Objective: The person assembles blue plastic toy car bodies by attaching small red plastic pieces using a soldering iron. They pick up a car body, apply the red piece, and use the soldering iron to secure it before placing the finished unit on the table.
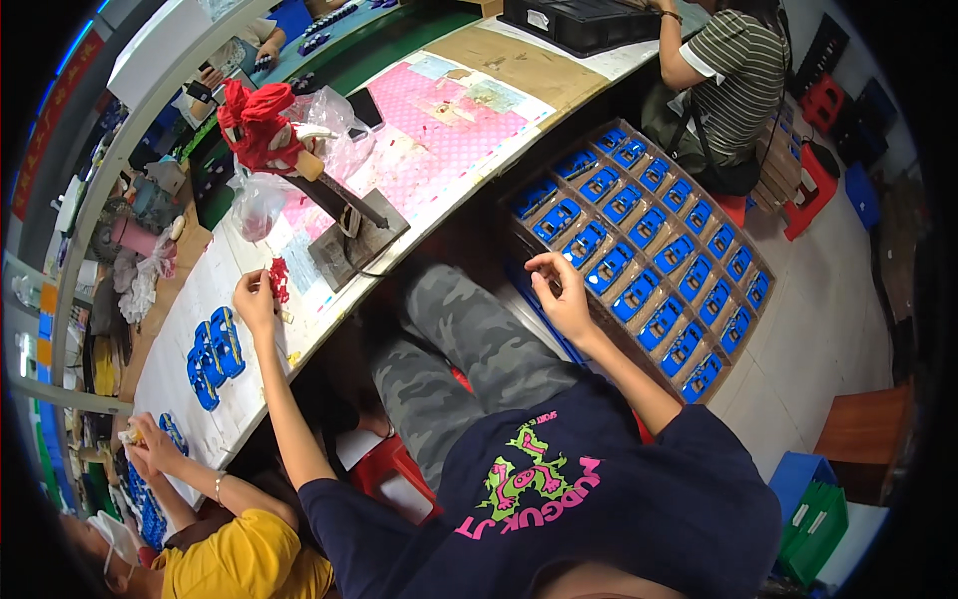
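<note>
Red bits [279,283]: lying loose on the white surface [205,290], just right of the left hand [255,297], the nearer one, and stretching forward in a narrow, uneven heap. With this hand, holding fingertips almost together; cannot tell if gripping something small. With the right hand [562,297], holding fingers half curled, thumb apart, seemingly grasping nothing, near the divided brown tray [579,205]. Inside it, lying in rows: long, rounded blue shells [636,293], looking like shiny plastic.
</note>
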The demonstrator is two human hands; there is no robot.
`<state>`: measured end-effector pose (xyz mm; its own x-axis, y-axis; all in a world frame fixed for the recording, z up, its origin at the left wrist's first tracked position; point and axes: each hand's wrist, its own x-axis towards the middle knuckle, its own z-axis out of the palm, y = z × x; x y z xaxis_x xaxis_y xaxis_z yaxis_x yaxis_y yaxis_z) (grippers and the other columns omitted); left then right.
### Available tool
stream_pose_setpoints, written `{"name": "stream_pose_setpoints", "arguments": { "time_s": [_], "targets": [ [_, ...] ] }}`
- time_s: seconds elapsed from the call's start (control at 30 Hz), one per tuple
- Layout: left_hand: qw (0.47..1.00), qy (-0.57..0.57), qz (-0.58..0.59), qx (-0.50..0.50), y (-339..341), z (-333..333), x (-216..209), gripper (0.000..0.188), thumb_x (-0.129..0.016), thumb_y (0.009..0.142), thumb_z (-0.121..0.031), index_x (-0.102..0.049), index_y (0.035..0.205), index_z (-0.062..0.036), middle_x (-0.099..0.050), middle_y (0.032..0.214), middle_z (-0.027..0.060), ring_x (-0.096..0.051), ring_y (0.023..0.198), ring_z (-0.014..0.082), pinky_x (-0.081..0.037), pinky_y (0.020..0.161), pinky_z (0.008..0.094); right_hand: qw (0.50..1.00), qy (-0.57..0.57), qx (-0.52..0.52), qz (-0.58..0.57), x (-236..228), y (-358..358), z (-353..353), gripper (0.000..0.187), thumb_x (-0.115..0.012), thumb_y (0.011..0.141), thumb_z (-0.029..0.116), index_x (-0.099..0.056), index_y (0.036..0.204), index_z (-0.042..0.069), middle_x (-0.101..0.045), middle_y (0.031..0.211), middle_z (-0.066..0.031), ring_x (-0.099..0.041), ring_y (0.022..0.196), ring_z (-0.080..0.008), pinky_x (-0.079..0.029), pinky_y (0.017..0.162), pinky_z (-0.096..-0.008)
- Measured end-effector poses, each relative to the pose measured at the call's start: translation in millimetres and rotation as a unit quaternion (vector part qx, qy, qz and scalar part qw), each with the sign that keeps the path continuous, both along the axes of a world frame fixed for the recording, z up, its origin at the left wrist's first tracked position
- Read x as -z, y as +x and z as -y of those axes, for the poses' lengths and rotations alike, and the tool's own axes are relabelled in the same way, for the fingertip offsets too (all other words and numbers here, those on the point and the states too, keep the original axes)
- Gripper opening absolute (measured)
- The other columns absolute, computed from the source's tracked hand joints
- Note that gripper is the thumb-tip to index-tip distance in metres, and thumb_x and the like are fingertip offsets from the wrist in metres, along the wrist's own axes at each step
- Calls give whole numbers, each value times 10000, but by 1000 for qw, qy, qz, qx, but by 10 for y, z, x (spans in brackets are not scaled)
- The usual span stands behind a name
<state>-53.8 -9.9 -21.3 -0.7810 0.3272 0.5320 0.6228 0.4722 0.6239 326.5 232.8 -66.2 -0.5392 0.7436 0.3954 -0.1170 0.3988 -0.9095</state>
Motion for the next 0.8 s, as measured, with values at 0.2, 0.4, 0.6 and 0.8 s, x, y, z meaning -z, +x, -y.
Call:
{"name": "stream_pose_setpoints", "arguments": {
  "time_s": [0.2,0.4,0.6,0.8],
  "targets": [
    [998,40,43,19,-68,75,87,94,-591,742,-82,-593,775,6,-591,678,45,-530,603,93,-418,570,226,1000,0,25,-13,66,-212,-330,112,-504,752,-24,-539,851,14,-544,811,-51,-497,648,-81,-390,561,-201],
    [997,39,59,7,-73,88,142,108,-583,745,-79,-602,807,7,-599,715,56,-527,621,100,-419,581,227,969,244,29,-3,-311,-1342,-1516,259,-542,730,78,-531,977,2,-533,878,-143,-533,784,-242,-433,689,-303],
    [999,-22,5,-31,23,61,-116,125,-556,765,-89,-616,844,-13,-605,767,61,-532,648,115,-400,562,241,937,325,9,129,-219,-2511,-2414,387,-553,704,196,-484,985,-61,-493,998,-232,-509,877,-346,-415,768,-402],
    [998,-39,-11,-53,22,101,-242,124,-523,781,-83,-610,853,-31,-595,785,51,-536,676,125,-376,579,249,936,229,-229,140,-206,-2738,-1819,310,-496,744,146,-493,973,-64,-516,973,-245,-512,907,-333,-403,782,-383]
  ]
}}
